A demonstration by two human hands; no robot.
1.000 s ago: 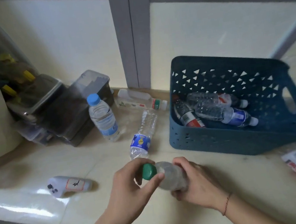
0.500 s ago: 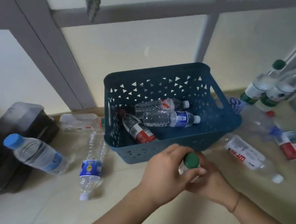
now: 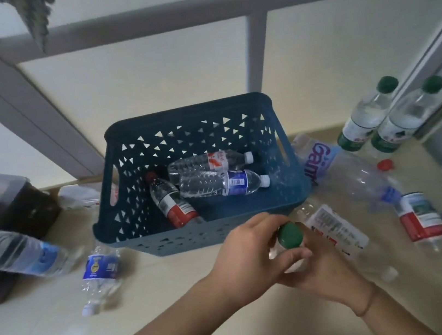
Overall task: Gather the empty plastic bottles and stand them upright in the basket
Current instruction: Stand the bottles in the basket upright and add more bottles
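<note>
Both hands hold one clear bottle with a green cap [image 3: 290, 235] just in front of the blue basket [image 3: 195, 234]. My left hand [image 3: 253, 260] grips around its neck and cap; my right hand [image 3: 324, 272] wraps the body from below, hiding most of it. Three bottles lie on their sides in the basket: a red-labelled one [image 3: 173, 203], a blue-labelled one [image 3: 225, 183] and a red-and-white one [image 3: 207, 161]. Loose bottles lie on the counter on both sides.
Right of the basket lie several bottles [image 3: 338, 233], and two green-capped ones [image 3: 364, 117] stand by the window frame. On the left are a blue-labelled bottle [image 3: 100, 271], a blue-capped bottle [image 3: 18, 255] and dark containers [image 3: 5, 211]. A window stands behind the basket.
The view swung right, bringing the basket to the centre and the right-hand bottles into sight. Both hands carried the green-capped bottle toward the basket's front and turned it cap-up.
</note>
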